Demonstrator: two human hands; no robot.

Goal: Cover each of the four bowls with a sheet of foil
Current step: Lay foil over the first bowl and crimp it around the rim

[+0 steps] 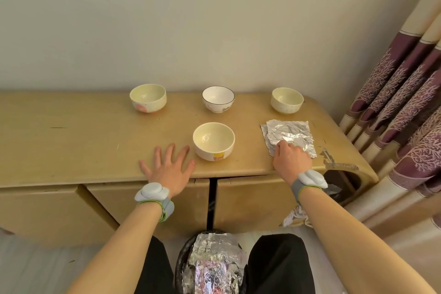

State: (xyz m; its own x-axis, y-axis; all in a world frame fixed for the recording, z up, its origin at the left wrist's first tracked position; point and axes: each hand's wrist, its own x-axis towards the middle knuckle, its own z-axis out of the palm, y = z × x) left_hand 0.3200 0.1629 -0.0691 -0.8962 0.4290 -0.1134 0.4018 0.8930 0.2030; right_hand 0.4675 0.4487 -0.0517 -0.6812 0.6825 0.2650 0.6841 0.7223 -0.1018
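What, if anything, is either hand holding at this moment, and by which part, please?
Nothing is lifted. The right hand rests fingertips on the near left corner of the foil sheets, lying flat; whether it pinches is unclear. The left hand lies flat, empty.

You had four bowls on the cabinet top: three at the back [148, 98] [218, 99] [286, 100] and one nearer you [213, 141]. One stack of foil sheets [290, 136] lay there; its sheets couldn't be counted. Two hands showed, left hand [168, 169] and right hand [291, 160].

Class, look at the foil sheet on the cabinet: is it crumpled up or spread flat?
Spread flat: the foil sheet lies wrinkled on the cabinet top, right hand on its near edge.
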